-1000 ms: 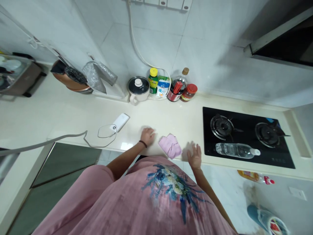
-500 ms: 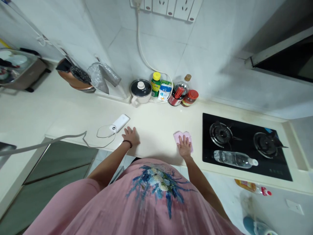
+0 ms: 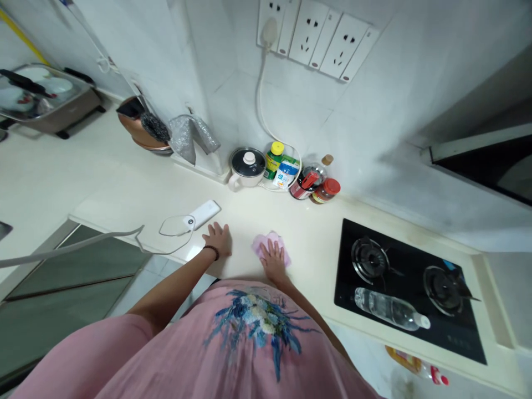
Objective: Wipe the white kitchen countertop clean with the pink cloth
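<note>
My right hand (image 3: pixel 274 256) lies flat, fingers spread, on top of a pink cloth (image 3: pixel 266 243) on the cream countertop (image 3: pixel 124 194). My left hand (image 3: pixel 218 238) rests palm down on the counter just left of the cloth, fingers apart, holding nothing; a dark band circles its wrist. A white power bank (image 3: pixel 203 214) with a looped cable lies just left of that hand.
A black gas hob (image 3: pixel 411 288) with a plastic water bottle (image 3: pixel 390 308) lying on it sits at the right. A small lidded pot (image 3: pixel 247 165), jars and bottles (image 3: pixel 307 183) stand against the wall. A pan (image 3: pixel 143 130) and a tray (image 3: pixel 45 100) are at the far left.
My right hand has slid the pink cloth leftward along the counter from beside the hob towards my left hand. My left hand has stayed put. The view has tilted up.
</note>
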`<state>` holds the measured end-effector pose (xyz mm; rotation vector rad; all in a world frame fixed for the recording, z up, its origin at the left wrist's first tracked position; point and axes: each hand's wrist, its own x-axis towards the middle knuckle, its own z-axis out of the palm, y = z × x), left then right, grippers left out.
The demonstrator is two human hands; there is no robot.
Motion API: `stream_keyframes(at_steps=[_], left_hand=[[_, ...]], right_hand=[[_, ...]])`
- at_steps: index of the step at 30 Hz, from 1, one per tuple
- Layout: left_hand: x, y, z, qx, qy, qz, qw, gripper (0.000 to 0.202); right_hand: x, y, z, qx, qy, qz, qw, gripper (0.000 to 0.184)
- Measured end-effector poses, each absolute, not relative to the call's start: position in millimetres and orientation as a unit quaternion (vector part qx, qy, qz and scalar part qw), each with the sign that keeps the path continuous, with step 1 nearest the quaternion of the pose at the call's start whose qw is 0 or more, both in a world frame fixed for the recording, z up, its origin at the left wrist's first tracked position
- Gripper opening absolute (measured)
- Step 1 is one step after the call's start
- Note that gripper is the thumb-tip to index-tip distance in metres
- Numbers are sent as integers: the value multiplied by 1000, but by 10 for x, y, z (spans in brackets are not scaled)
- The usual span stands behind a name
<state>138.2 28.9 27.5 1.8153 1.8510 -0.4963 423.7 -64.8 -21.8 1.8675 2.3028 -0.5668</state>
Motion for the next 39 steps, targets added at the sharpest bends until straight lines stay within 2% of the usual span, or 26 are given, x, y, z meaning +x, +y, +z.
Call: stream_keyframes(at_steps=[4,8,11,14,20,22,24,31,36,39], left_hand=[[1383,293,266,663,681,-179,254,137],[1386,295,260,661,682,-184,253,136],[1392,291,258,660,684,-184,250,136],[1398,288,257,661,686,-178,249,136],[1415,291,257,655,688,-180,256,138],[1419,294,263,653,689,-181,258,139],[1420,297,272,651,689,-182,260,139],[1411,302,278,652,687,-195,255,140],[1399,299,253,652,688,-195,252,138],[1397,299,238,650,690,-195,251,138]], right_hand=[[4604,-256,-186,646,738,-184,65,64],[5379,58,-48,754,646,-107,54,64],[5729,190,72,767,638,-62,39,56],[5777,337,157,759,647,-61,36,45],[5539,855,155,739,668,-78,40,41],[5370,1065,114,733,673,-84,51,47],[5111,1253,63,726,678,-93,66,62],[4335,1483,-61,587,777,-181,137,67],[5039,1421,-129,634,745,-148,143,66],[5711,1308,-160,706,694,-60,130,66]])
